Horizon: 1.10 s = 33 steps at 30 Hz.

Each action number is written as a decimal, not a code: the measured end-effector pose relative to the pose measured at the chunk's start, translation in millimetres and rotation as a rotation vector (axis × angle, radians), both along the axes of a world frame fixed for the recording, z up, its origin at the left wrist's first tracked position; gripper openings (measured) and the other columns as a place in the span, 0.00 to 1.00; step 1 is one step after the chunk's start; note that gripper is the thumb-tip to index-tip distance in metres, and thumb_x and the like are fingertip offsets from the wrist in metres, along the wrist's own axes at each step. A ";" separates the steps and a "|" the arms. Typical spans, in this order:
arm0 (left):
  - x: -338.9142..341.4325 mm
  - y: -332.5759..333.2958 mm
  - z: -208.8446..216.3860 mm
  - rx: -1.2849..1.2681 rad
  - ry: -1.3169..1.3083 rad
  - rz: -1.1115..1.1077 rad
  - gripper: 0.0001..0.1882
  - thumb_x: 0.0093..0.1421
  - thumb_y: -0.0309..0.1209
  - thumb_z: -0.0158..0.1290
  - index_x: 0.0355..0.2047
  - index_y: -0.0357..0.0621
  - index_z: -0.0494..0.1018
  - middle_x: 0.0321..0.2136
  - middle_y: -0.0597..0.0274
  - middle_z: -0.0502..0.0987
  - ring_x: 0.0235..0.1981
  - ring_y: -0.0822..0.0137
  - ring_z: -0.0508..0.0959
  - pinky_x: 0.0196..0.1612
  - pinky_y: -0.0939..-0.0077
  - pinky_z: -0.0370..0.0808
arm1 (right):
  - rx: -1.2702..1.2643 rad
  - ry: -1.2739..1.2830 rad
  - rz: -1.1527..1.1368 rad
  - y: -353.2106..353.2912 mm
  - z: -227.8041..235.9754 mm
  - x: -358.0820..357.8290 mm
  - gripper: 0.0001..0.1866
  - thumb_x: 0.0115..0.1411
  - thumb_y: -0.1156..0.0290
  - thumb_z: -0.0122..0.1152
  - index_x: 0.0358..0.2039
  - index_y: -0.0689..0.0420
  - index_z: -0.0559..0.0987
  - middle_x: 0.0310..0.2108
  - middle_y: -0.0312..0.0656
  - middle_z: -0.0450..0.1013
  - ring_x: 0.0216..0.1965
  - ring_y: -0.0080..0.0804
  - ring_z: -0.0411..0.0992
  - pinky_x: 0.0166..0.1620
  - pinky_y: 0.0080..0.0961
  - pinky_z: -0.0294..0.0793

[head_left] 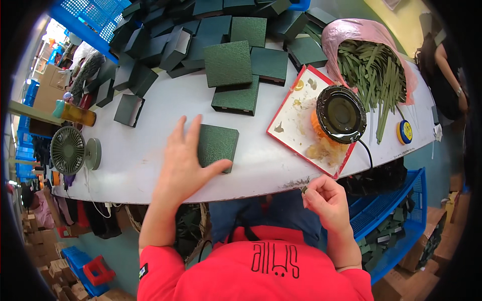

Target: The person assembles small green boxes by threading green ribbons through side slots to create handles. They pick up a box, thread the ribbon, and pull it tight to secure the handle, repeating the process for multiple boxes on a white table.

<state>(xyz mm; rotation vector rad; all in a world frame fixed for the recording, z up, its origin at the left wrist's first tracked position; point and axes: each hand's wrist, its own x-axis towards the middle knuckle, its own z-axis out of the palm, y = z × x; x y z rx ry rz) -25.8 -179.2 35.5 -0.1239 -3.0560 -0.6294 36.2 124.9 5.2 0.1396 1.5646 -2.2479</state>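
Observation:
My left hand is open, its fingers and thumb spread wide. It reaches over the left side of a dark green textured box lying near the table's front edge. Whether the palm or thumb touches the box, I cannot tell. At the table edge to the right, my right hand is closed in a pinch. A small green piece pokes out at its fingertips; most of it is hidden. Beyond the left hand, another green box rests on top of other green boxes.
A round black pot of glossy liquid stands on a red-edged, stained white board. Green strips spill from a pink bag. A small green fan stands at left. Many boxes pile up at the back; a blue crate sits below right.

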 end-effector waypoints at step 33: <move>-15.8 29.3 -23.3 0.554 0.001 -0.862 0.49 0.36 0.43 0.71 0.60 0.34 0.69 0.58 0.46 0.69 0.56 0.47 0.70 0.59 0.56 0.67 | 0.031 -0.151 0.285 -34.3 -4.8 -2.5 0.09 0.64 0.71 0.64 0.33 0.61 0.74 0.27 0.28 0.72 0.28 0.10 0.66 0.30 0.13 0.64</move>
